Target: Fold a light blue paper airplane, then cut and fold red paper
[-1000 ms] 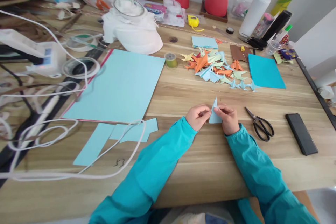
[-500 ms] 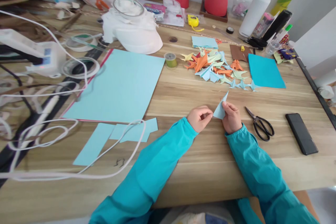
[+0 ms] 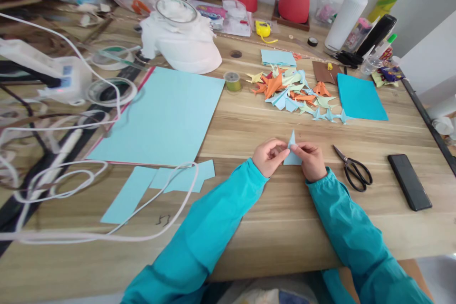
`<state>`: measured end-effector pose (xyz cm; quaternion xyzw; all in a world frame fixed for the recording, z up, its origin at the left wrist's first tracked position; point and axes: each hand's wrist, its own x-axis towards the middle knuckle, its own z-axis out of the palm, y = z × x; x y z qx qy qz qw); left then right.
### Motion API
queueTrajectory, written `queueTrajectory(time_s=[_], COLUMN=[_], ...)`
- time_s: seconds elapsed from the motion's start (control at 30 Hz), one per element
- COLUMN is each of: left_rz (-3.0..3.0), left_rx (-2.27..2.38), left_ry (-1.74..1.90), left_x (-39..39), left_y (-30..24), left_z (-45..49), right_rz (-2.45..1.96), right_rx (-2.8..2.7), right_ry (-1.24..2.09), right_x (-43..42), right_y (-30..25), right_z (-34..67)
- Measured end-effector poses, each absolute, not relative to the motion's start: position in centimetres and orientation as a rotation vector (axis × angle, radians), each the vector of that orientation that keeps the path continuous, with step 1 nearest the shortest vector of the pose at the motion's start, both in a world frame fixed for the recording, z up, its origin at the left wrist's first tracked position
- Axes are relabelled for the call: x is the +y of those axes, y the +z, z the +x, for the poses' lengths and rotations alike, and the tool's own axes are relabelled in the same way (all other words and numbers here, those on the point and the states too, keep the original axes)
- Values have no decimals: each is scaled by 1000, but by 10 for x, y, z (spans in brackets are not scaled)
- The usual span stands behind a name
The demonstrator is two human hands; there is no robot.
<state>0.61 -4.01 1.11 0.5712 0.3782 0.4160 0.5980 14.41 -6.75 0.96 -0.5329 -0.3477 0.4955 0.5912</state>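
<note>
A small folded piece of light blue paper (image 3: pixel 292 158) is pinched between my two hands, its narrow point facing away from me. My left hand (image 3: pixel 270 156) grips its left side with thumb and fingers. On the right side, my right hand (image 3: pixel 310 159) holds it with the thumb on top. Just beyond lies a heap of folded paper cranes (image 3: pixel 281 88) in orange, yellow, green and blue. To the right of my right hand rest black-handled scissors (image 3: pixel 353 171), with the blades pointing away.
A large light blue sheet (image 3: pixel 167 116) and paper strips (image 3: pixel 130 194) lie at left, crossed by a white cable (image 3: pixel 194 185). At right are a phone (image 3: pixel 409 181) and bright blue paper (image 3: pixel 361 96). A thread spool (image 3: pixel 232 81) stands near the sheet.
The folded paper has turned so its point faces straight away, and it has shifted slightly left. My left hand now grips it, and my right hand has moved a little left.
</note>
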Motion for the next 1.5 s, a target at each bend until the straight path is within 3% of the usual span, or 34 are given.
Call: queueTrajectory(time_s=[0.23,0.37,0.63,1.0,1.5], left_rz=[1089,954,1005,977,1131], left_rx=[873,898,890,927,814], left_ry=[1044,1084,1065,1131,1100], left_x=[-34,-32,-33,-34,-31], left_y=[17,20,22,23,15], left_z=[3,0,-1,1,-2], right_rz=[-1274,-1355,-1120,-1247,-1155], right_rx=[-1188,-1059,-580,-986,-926], right_ry=[1135,1078,1099,1102,1239], right_x=[-75,-73,-64,-70,-70], right_y=[16,14,9,5,1], right_z=[138,140,144,146,148])
